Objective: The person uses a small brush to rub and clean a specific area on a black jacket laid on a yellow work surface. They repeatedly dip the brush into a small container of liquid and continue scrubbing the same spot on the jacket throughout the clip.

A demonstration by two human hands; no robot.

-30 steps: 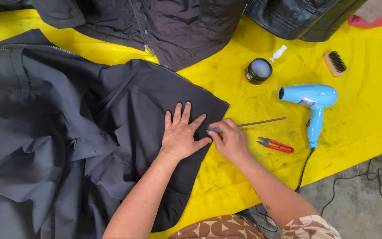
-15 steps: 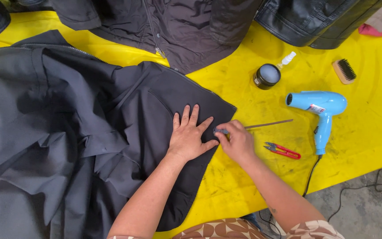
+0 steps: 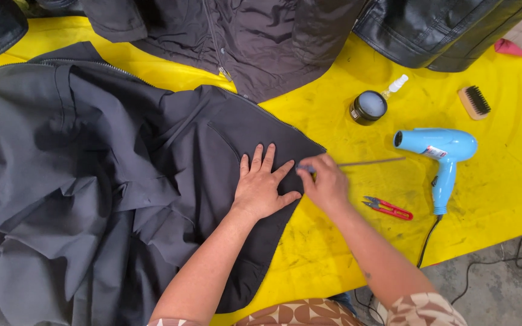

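A dark grey jacket [image 3: 104, 181] lies spread over a yellow cloth [image 3: 333, 253]. My left hand [image 3: 263, 184] presses flat on the jacket near its zipper edge, fingers apart. Right beside it, my right hand [image 3: 324, 181] pinches a thin grey rod-like tool [image 3: 370, 162] at the jacket's edge; the rod points right across the yellow cloth.
Red thread snips [image 3: 388, 207] lie just right of my right hand. A blue hair dryer [image 3: 442, 154] with its cord, a round black tin [image 3: 368, 107], a small white bottle [image 3: 396, 85] and a wooden brush [image 3: 473, 101] sit farther right. More dark jackets [image 3: 255, 36] lie along the far edge.
Both hands stay at the jacket's edge, the left one pressed flat and the right one still pinching the rod. The view has shifted slightly.
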